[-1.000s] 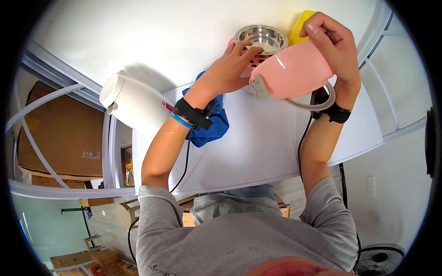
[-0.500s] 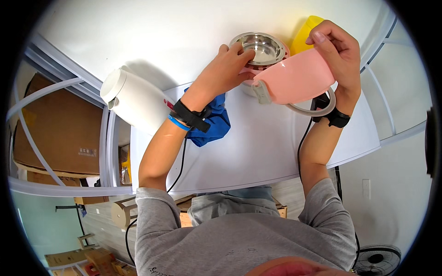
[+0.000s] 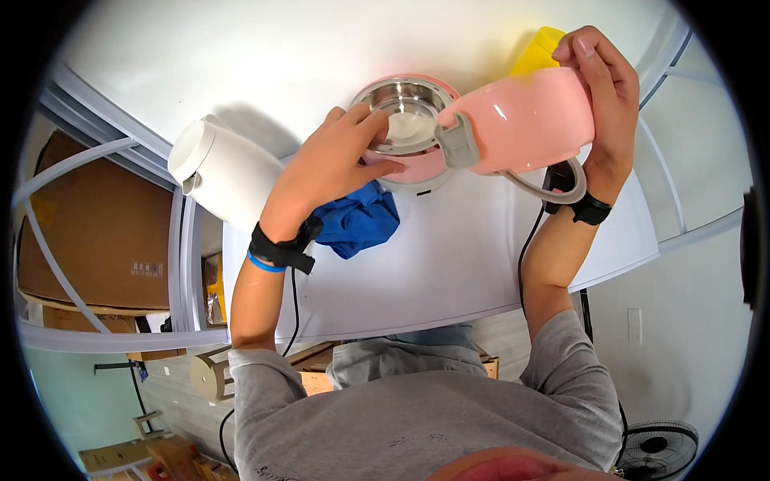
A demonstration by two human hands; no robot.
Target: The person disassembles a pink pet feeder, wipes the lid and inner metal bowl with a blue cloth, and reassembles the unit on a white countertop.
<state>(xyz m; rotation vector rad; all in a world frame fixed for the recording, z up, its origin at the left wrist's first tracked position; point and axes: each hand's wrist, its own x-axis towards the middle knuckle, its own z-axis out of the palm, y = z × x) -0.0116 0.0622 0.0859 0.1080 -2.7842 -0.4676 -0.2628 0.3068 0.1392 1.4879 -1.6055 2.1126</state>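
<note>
My left hand [image 3: 337, 152] grips the near left rim of a round pink lunch box [image 3: 421, 166]. Its fingers lie over the edge and its thumb presses the outside. Inside the lunch box sits a shiny steel bowl [image 3: 411, 120]. To the right, my right hand [image 3: 607, 96] holds a pink lid [image 3: 525, 120] tilted up on its side, with the fingers bent over its far edge. A grey clasp [image 3: 459, 143] on the lid hangs beside the lunch box's rim. The lid's grey carrying handle [image 3: 553, 195] loops below it, near my right wrist.
Left of the lunch box stands a white jug [image 3: 228, 172]. A crumpled blue cloth [image 3: 361, 220] lies under my left forearm. Behind the lid is a yellow container [image 3: 539, 50]. The white table [image 3: 433, 272] has a curved front edge, and dark cords run over it.
My left hand has moved left and a little nearer, and the lunch box with its bowl has shifted left with it. The lid in my right hand has moved slightly right.
</note>
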